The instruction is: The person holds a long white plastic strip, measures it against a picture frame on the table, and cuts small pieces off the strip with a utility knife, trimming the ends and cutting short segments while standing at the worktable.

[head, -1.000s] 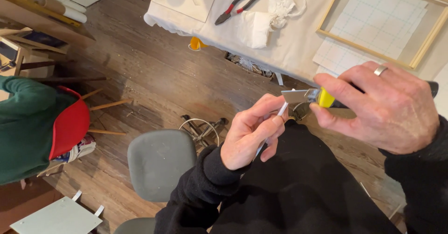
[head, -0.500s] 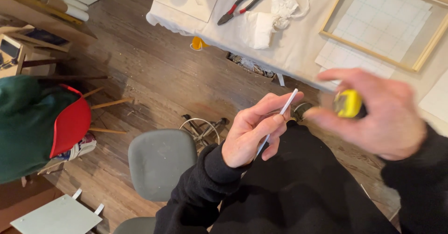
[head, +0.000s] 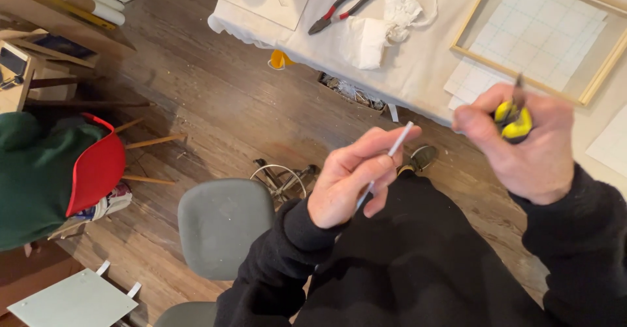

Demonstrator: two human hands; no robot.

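While the left hand (head: pixel 346 183) pinches a thin white rod (head: pixel 389 158) and the right hand (head: pixel 522 147) grips a yellow-handled tool (head: pixel 514 119), a loose pinch could drop the rod.

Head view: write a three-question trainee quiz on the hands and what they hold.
1. True or false: the left hand pinches a thin white stick.
2. The tool in the right hand has grips of which colour? A red, B yellow and black, C blue.
3. What lies on the cloth-covered table beside the crumpled white cloth?

Key: 1 true. 2 B. 3 red-handled pliers.
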